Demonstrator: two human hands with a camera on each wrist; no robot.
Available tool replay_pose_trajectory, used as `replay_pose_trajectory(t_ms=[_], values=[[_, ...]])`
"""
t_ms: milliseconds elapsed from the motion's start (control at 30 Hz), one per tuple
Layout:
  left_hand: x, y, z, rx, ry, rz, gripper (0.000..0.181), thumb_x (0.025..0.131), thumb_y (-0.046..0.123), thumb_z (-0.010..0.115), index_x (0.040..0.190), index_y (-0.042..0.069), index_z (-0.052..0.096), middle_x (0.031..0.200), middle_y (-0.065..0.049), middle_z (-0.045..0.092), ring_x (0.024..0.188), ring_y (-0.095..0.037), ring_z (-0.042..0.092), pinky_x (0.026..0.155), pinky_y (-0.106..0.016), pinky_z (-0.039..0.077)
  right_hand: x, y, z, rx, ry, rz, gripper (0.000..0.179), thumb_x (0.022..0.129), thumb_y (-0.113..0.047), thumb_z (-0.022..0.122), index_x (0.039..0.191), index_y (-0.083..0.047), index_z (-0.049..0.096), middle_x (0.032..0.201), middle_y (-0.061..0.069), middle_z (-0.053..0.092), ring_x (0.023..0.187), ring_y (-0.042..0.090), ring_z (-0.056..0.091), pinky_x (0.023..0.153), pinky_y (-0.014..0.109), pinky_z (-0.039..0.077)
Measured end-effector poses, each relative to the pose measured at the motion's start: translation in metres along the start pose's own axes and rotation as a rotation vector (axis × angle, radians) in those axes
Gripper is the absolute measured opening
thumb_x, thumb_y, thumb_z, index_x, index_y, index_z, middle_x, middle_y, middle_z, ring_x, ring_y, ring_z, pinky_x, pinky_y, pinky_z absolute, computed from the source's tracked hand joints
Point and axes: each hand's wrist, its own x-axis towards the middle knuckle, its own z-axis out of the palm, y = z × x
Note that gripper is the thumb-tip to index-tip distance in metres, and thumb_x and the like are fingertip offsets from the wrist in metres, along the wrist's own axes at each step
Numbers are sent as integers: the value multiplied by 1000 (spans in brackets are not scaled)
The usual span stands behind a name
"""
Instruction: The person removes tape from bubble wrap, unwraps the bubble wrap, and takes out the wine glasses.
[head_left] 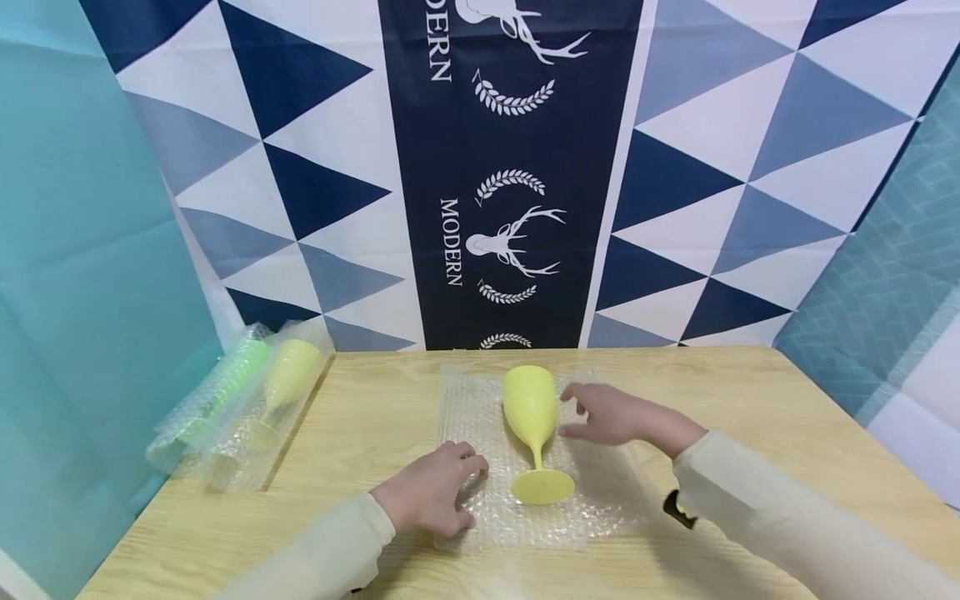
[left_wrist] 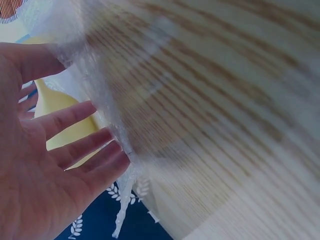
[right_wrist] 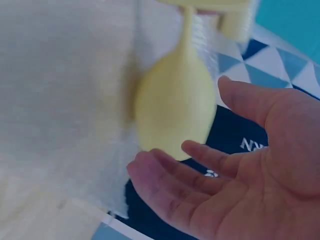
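A yellow plastic goblet (head_left: 531, 408) lies on its side on a sheet of bubble wrap (head_left: 510, 529), its bowl toward the wall and its round foot toward me. Close to the wrap's left edge is my left hand (head_left: 435, 493), fingers loosely bent; in the left wrist view its fingertips (left_wrist: 89, 107) appear to meet the wrap (left_wrist: 120, 135). My right hand (head_left: 609, 414) hovers beside the goblet's bowl, thumb and fingers spread apart. From the right wrist view, the fingers lie near the goblet's rim end (right_wrist: 175, 110); whether they touch it I cannot tell.
At the table's left edge lie two bubble-wrapped goblets, one green (head_left: 243, 367) and one yellow (head_left: 291, 375). The wooden table (head_left: 375, 400) ends at a patterned cloth (head_left: 517, 167) behind. A teal curtain (head_left: 97, 275) hangs on the left.
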Motion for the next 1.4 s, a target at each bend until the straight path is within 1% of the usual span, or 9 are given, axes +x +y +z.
replay_pose_trajectory(t_ms=[200, 367, 467, 600, 800, 900, 1000, 1100, 1400], values=[[1, -5, -9, 10, 20, -9, 58, 70, 31, 80, 121, 14, 60, 118, -3, 60, 99, -15, 55, 87, -25, 52, 26, -7, -23, -1, -3, 102, 58, 92, -37, 60, 130, 6, 47, 119, 26, 62, 108, 37, 62, 90, 47, 53], [1, -7, -12, 23, 13, -19, 59, 71, 32, 80, 123, 14, 59, 118, -3, 60, 99, -15, 55, 87, -25, 52, 42, -7, -31, -2, -12, 166, 59, 93, -40, 57, 130, 6, 48, 115, 23, 65, 105, 32, 63, 89, 44, 53], [1, -7, -12, 21, 4, -27, 60, 71, 33, 79, 124, 14, 58, 118, -2, 60, 99, -14, 54, 86, -24, 52, 48, -6, -32, 21, -7, 203, 60, 94, -40, 56, 129, 8, 49, 113, 22, 65, 99, 29, 65, 83, 39, 55], [1, -6, -11, 11, 4, -29, 60, 71, 32, 79, 124, 14, 58, 116, -1, 60, 97, -13, 53, 84, -23, 51, 53, -6, -33, 145, -7, 276, 56, 94, -39, 56, 126, 7, 53, 120, 22, 60, 98, 29, 64, 78, 34, 57], [0, -6, -7, 1, -14, -29, 61, 71, 33, 80, 125, 15, 58, 116, 0, 58, 97, -12, 52, 83, -23, 51, 61, -2, -32, 425, -36, 399, 59, 96, -39, 53, 131, 9, 50, 137, 26, 49, 122, 38, 54, 95, 37, 54], [0, -5, -5, 12, -29, -26, 62, 71, 35, 80, 125, 16, 58, 113, 1, 58, 95, -10, 52, 82, -21, 50, 65, 2, -28, 520, -28, 458, 62, 95, -40, 53, 131, 10, 46, 129, 25, 52, 111, 31, 57, 94, 34, 54], [0, -3, -4, 29, -40, -21, 61, 71, 35, 80, 124, 16, 58, 107, 3, 57, 91, -8, 50, 79, -19, 49, 68, 5, -23, 602, -34, 496, 61, 95, -39, 54, 130, 10, 45, 107, 16, 54, 87, 18, 56, 83, 27, 54], [1, -2, -5, 43, -49, -18, 60, 71, 35, 80, 124, 17, 58, 104, 5, 57, 89, -7, 49, 78, -18, 48, 70, 8, -20, 656, -49, 516, 61, 94, -38, 55, 130, 11, 45, 92, 7, 48, 72, 11, 49, 73, 23, 51], [1, -1, -4, 46, -53, -15, 60, 71, 35, 80, 124, 18, 58, 104, 5, 57, 88, -7, 48, 77, -18, 48, 75, 6, -16, 646, -77, 538, 57, 94, -37, 57, 127, 7, 47, 95, 8, 48, 71, 11, 49, 75, 23, 50]])
